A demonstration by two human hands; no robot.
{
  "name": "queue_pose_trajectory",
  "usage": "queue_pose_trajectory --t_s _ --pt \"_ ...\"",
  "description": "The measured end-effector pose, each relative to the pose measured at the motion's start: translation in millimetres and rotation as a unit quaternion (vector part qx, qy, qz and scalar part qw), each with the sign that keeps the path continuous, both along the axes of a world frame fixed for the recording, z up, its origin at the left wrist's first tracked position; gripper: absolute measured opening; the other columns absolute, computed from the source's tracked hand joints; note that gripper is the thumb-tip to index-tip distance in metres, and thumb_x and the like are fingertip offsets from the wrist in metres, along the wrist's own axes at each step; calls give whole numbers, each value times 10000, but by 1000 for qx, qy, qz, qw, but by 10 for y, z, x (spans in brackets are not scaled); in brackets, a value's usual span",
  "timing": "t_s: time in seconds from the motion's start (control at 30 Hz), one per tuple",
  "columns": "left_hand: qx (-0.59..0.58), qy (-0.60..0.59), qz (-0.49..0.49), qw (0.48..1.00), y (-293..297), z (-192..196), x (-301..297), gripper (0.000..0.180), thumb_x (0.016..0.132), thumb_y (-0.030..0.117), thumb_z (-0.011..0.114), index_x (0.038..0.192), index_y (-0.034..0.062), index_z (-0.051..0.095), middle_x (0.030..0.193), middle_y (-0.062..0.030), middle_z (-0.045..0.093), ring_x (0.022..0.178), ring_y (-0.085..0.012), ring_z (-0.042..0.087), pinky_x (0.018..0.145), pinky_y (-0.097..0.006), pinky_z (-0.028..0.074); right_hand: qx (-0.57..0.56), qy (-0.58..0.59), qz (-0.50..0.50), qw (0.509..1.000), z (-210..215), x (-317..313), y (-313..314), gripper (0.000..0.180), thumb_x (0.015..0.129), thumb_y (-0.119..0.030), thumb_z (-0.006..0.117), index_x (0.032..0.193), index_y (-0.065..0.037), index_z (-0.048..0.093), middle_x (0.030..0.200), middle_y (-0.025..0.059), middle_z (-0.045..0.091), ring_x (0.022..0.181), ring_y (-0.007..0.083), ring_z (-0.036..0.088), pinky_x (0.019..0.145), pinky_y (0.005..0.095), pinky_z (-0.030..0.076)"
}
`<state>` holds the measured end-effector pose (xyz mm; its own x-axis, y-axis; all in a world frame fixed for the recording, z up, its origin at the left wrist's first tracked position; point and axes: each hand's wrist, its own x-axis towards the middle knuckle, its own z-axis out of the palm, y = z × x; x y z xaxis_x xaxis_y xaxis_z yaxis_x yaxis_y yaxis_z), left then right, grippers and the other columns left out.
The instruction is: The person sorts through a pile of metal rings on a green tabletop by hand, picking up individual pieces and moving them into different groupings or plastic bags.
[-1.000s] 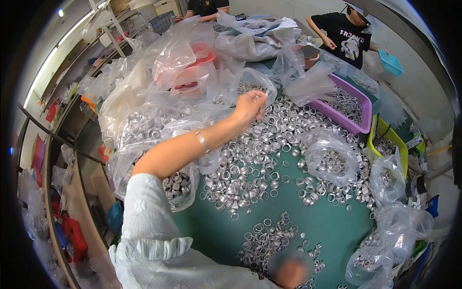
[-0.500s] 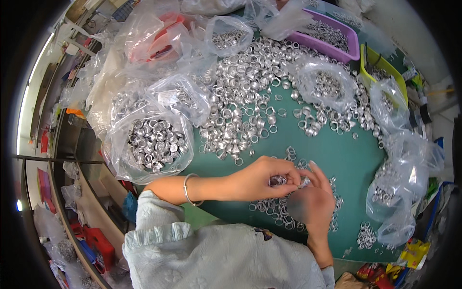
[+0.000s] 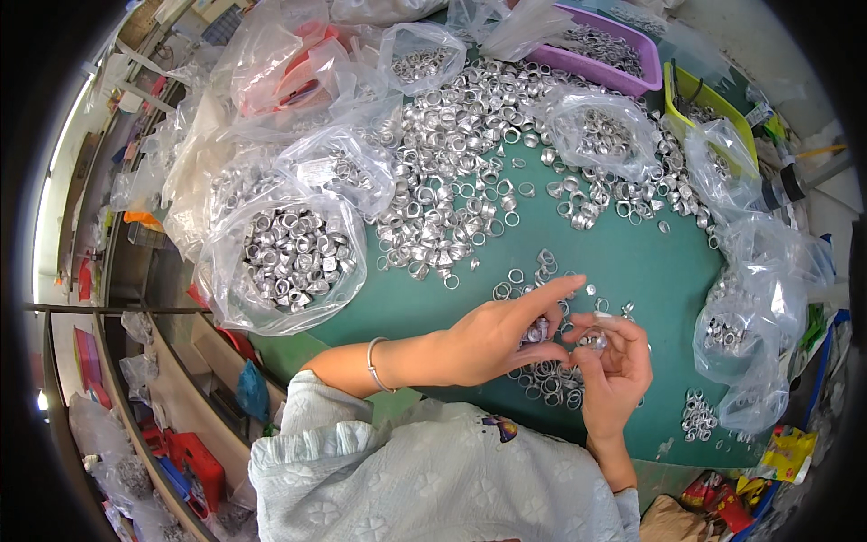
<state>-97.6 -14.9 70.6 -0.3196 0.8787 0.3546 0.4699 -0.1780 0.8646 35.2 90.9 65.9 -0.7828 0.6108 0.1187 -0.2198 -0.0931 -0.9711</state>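
Over the near part of the green table, my left hand (image 3: 492, 339) has several silver rings (image 3: 536, 331) cupped in its curled fingers. Its index finger stretches out and its thumb is apart from it. Close beside it, my right hand (image 3: 614, 370) pinches a single silver ring (image 3: 591, 341) between thumb and fingers. A loose pile of thin rings (image 3: 551, 384) lies under and around both hands, partly hidden by them. Farther off, a large heap of silver rings (image 3: 442, 203) spreads over the table.
An open clear plastic bag (image 3: 348, 294) of rings stands at left, with more bags behind. Purple (image 3: 652, 83) and yellow-green bins (image 3: 748, 149) stand at the far right. Bags of rings (image 3: 754, 348) line the right edge. A small ring pile (image 3: 699, 415) lies near right.
My hands have drawn slightly apart. The left index finger has straightened out and away from the thumb, while my right hand has turned and curled round a ring. The view has shifted slightly.
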Motion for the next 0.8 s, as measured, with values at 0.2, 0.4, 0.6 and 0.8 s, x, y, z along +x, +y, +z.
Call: queue_pose_trajectory --t_s 0.2,0.4,0.6,0.8 --pt "61 20 -4 998 5 -21 13 809 679 97 708 1321 -6 228 734 -77 537 605 -205 563 528 -303 462 59 2 -3 998 -9 21 -40 345 747 83 591 1062 39 459 1045 191 569 830 194 587 702 284 500" --pt "51 111 -10 992 3 1 -5 628 725 83 652 1271 32 346 753 -82 520 612 -224 565 517 -321 472 167 -51 -48 984 -22 1 -64 338 663 35 695 972 41 558 871 127 629 717 148 593 642 246 473" --pt "-63 -29 -17 997 69 -184 18 326 786 85 598 1102 52 526 693 -28 495 567 -160 525 480 -271 442 142 -139 0 980 -194 0 32 279 725 -17 642 986 51 573 802 114 635 665 124 577 593 243 457" --pt "-42 -641 111 758 320 -488 -736 196 829 67 512 1006 6 572 712 -21 535 531 -57 449 408 -160 337 -43 -153 62 985 -331 -5 130 236 849 -72 514 1061 22 554 871 91 641 721 107 583 695 227 452"
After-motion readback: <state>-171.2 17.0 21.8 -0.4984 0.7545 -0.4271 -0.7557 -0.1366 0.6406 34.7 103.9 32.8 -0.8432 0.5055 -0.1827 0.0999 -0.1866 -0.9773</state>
